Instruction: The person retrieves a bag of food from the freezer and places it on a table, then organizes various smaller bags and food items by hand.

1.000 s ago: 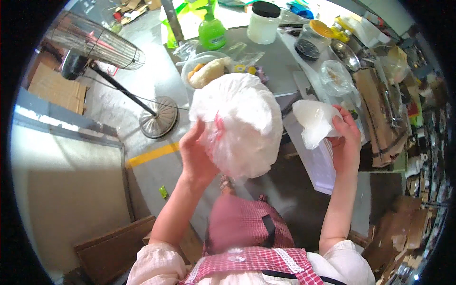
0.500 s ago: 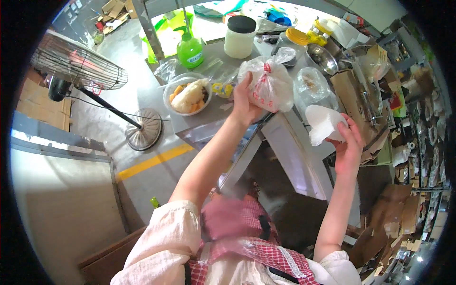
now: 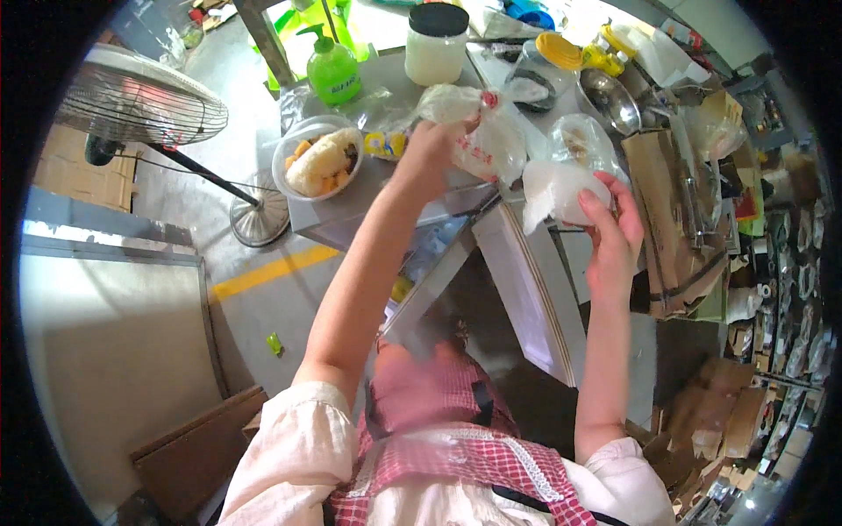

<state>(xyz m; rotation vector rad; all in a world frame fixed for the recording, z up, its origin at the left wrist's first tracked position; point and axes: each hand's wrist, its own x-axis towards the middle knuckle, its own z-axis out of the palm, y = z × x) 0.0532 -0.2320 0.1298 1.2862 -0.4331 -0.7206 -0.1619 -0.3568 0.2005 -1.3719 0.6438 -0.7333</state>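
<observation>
Fingertips (image 3: 589, 203) of the right hand (image 3: 612, 230), right of centre in the frame, pinch a crumpled white tissue (image 3: 554, 188) between thumb and fingers; its loose, ragged edge points toward the left. At upper centre, the left hand (image 3: 436, 151) reaches to a knotted clear plastic bag (image 3: 493, 151) with red print and a red tie at its neck. That hand's fingers are partly hidden behind and against the bag, so whether they grip or only touch it cannot be told. Just beside the tissue, on its upper right, lies another clear bag (image 3: 581, 138) with something brownish inside.

Left of the left hand, on the grey table (image 3: 375, 186), a clear round bowl (image 3: 279, 167) holds a pale, bun-like food (image 3: 323, 165) and orange chunks. Near it is a small yellow packet (image 3: 386, 145). Farther up stand a green pump bottle (image 3: 334, 72) and a white jar (image 3: 436, 54) with a black lid. Toward the upper right are a clear jar (image 3: 537, 74) with a yellow lid and a metal bowl (image 3: 630, 112). Brown cardboard (image 3: 660, 230) lies at right, and a standing fan (image 3: 140, 98) fills the upper left.
</observation>
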